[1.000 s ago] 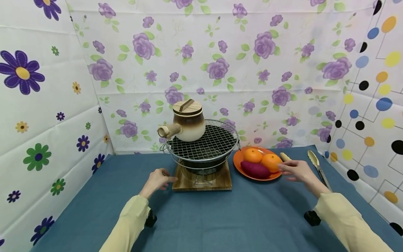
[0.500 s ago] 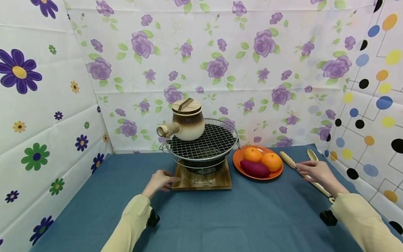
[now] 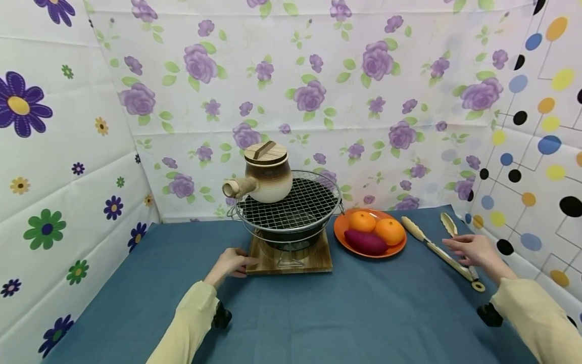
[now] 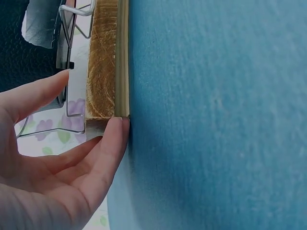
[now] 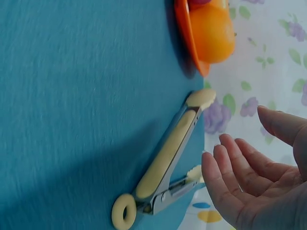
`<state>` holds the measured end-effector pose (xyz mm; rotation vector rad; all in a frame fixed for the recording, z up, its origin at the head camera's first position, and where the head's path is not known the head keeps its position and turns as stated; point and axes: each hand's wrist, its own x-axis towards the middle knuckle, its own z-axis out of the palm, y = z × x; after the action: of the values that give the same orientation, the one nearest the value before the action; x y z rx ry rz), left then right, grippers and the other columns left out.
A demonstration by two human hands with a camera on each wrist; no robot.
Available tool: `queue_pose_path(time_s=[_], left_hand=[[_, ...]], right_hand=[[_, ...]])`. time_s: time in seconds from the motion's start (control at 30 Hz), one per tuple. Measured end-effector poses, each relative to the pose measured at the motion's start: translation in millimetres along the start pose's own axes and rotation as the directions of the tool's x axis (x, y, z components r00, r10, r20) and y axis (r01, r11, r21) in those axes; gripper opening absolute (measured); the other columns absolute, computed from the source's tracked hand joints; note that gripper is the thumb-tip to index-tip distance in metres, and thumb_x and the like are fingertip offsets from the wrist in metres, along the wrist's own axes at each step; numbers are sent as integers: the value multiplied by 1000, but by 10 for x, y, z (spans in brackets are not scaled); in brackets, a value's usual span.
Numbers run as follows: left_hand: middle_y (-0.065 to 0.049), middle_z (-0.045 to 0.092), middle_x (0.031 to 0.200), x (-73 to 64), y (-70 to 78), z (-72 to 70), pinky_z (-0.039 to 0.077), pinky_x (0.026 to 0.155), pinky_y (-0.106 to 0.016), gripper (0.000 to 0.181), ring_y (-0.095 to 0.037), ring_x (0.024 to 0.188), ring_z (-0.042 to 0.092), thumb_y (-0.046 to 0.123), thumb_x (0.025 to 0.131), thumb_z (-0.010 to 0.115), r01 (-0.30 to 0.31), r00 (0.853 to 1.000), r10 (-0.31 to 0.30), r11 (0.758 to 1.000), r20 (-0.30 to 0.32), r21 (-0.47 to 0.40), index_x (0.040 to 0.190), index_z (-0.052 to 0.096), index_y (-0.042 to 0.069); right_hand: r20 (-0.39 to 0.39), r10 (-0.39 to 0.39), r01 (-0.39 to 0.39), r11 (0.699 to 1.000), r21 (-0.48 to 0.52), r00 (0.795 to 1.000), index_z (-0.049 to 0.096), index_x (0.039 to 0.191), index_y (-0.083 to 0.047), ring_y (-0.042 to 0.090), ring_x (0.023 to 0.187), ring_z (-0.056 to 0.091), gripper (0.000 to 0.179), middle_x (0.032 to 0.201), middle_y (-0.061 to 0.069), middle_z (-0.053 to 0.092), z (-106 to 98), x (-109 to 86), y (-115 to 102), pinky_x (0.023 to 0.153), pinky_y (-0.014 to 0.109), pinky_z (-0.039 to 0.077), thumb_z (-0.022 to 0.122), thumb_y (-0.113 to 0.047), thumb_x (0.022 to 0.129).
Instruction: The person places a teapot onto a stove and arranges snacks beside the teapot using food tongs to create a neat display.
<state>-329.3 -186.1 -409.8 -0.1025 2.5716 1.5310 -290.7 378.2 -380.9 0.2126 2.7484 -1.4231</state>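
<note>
My left hand (image 3: 231,264) is at the left end of the wooden board (image 3: 313,264). In the left wrist view its fingertips (image 4: 120,129) meet the board's corner, and the thumb stands apart above it. On the board stands a round black grill (image 3: 291,237) with a wire mesh (image 3: 313,199). A brown and cream clay pot (image 3: 272,186) with a wooden lid sits on the mesh, its handle to the left. My right hand (image 3: 479,253), fingers loosely bent and holding nothing, hovers over the spread tongs (image 3: 447,255), overlapping one arm in the head view.
An orange plate (image 3: 342,241) with two oranges (image 3: 389,231) and a purple sweet potato (image 3: 365,242) stands right of the grill. A blue cloth (image 3: 336,313) covers the table. Flowered sheets (image 3: 354,111) and a dotted sheet (image 3: 541,197) hang round it.
My right hand has moved right, away from beside the plate, to over the tongs, uncovering their left arm. The left hand has come slightly closer to the board's edge.
</note>
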Motion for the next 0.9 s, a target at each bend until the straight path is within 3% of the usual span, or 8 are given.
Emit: queue_pose_path(time_s=[0.13,0.33,0.47,0.57,0.73,0.8,0.9], left_hand=[[-14,57,78,18,-15,15,53,61,-37,43,-24,67,59,19,77,72,-8,1000,8,1000,-19,29,105,55,-8],[-13,56,73,50,-41,43,53,59,-36,37,-22,62,57,19,76,73,-15,999,17,998,-35,59,97,58,-8],[-9,53,65,58,-50,44,53,58,-36,27,-20,58,55,19,76,74,-17,999,19,999,-42,47,78,57,-1],[-7,49,56,58,-55,37,53,57,-36,35,-19,53,52,18,76,75,-18,999,20,999,-45,37,60,45,8],[-6,49,56,56,-60,26,53,58,-36,35,-19,52,52,15,75,75,-34,998,35,999,-51,26,60,45,9],[-7,50,56,65,-64,30,53,58,-36,34,-19,53,52,14,75,75,-40,998,41,999,-50,26,61,46,8],[-7,51,56,77,-73,44,53,57,-36,33,-20,53,54,13,75,75,-48,997,50,998,-59,27,60,47,7]], right_hand=[[-6,17,-17,1000,-25,1000,36,125,19,45,103,47,86,110,29,50,-30,1,20,71,40,52,59,-52,82],[-40,21,-23,997,-69,999,41,120,19,40,94,54,83,103,29,54,-71,22,75,67,38,53,61,-51,81],[-64,23,-30,994,-107,998,42,118,21,36,86,58,79,99,28,55,-90,34,126,64,38,53,62,-46,82],[-73,28,-38,988,-152,997,41,117,23,31,78,60,82,102,33,51,-95,46,171,64,40,53,62,-47,81],[-82,12,-33,964,-262,997,38,115,26,32,75,61,88,112,40,42,-96,58,232,67,47,50,59,-53,80],[-75,4,-26,953,-301,997,37,116,27,32,73,60,89,101,38,49,-100,59,252,68,50,48,59,-53,81],[-63,5,-26,944,-329,998,40,113,26,26,65,58,87,74,23,58,-85,57,282,66,49,48,59,-52,81]])
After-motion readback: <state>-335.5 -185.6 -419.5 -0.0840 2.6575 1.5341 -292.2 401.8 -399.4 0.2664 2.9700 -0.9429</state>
